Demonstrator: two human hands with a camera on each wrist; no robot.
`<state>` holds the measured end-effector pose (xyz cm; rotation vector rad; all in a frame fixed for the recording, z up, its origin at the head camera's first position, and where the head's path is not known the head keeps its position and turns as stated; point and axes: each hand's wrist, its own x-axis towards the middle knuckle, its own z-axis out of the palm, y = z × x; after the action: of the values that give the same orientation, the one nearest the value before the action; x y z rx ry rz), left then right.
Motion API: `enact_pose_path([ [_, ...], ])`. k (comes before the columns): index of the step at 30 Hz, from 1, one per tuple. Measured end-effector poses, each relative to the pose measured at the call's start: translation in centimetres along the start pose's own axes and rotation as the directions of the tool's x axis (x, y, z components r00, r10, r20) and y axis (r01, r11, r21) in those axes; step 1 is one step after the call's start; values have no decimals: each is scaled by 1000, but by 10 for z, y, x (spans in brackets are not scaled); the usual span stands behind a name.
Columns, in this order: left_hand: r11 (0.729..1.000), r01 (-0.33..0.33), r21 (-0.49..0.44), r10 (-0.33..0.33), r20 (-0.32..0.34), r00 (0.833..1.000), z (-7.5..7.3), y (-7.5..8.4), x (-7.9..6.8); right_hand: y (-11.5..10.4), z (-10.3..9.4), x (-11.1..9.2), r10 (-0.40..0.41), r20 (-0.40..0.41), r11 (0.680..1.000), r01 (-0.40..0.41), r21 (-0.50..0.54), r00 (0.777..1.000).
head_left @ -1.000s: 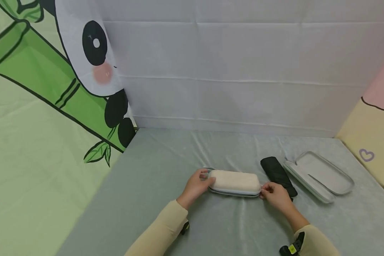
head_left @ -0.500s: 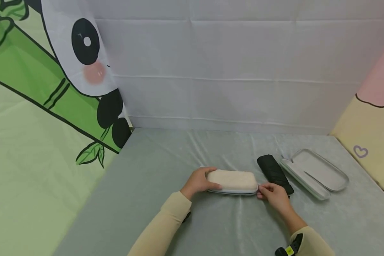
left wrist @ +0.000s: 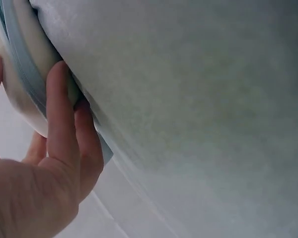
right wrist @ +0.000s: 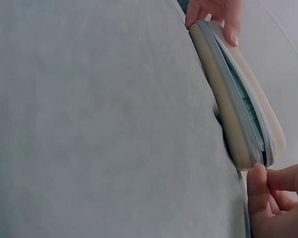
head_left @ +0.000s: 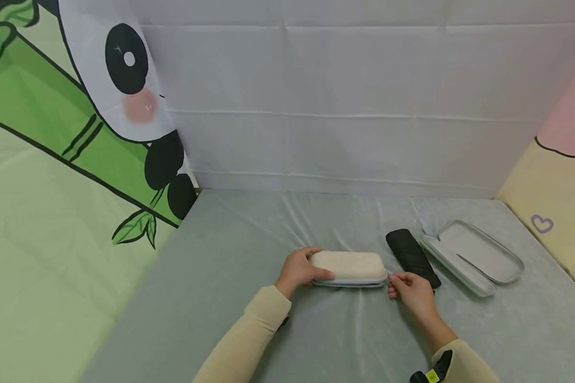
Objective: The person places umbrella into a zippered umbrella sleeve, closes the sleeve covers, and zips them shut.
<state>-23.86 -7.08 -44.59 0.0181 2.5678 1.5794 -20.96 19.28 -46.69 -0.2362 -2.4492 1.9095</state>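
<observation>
A cream zippered case (head_left: 347,264) lies crosswise on the grey cloth. Its left end is held by my left hand (head_left: 301,270), the thumb along the near top edge and the fingers round the far side. At the opposite end, my right hand (head_left: 413,292) pinches the zipper's end between thumb and index finger; the pull itself is hidden by the fingertips. In the right wrist view the zipper (right wrist: 241,96) gapes along the near long side, showing something teal inside. The left wrist view has the fingers (left wrist: 62,109) against the case's side, by its grey zipper band.
A black, soft-looking folded pouch (head_left: 409,255) lies just beyond the right hand. Right of it, an open pale grey case (head_left: 484,252) lies with its lid spread out. White cloth (head_left: 340,106) hangs behind the grey-covered table (head_left: 220,239), with printed cloths at both sides.
My left hand has shifted right over the case, its thumb now further along the top and its fingers wrapped round the end. The right hand keeps its pinch at the right corner.
</observation>
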Motion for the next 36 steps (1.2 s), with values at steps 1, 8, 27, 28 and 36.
enact_pose_path([
  [1,1000,-5,-3,5,1,1000,0,0,0,0,0,0,3,-1,1000,-3,6,1000],
  [8,999,-4,-38,6,50,999,-4,-1,-3,1,-1,-1,19,4,999,-20,31,1000],
  [27,995,27,-100,-27,7,1000,-6,0,-3,-3,4,-5,-58,-4,990,57,-128,998],
  [28,995,30,-98,-30,4,1000,-6,0,-3,-3,4,-6,-67,-1,989,66,-135,998],
  [36,994,48,-93,-49,-6,999,-5,2,-5,-2,0,-9,-122,48,956,130,-261,991],
])
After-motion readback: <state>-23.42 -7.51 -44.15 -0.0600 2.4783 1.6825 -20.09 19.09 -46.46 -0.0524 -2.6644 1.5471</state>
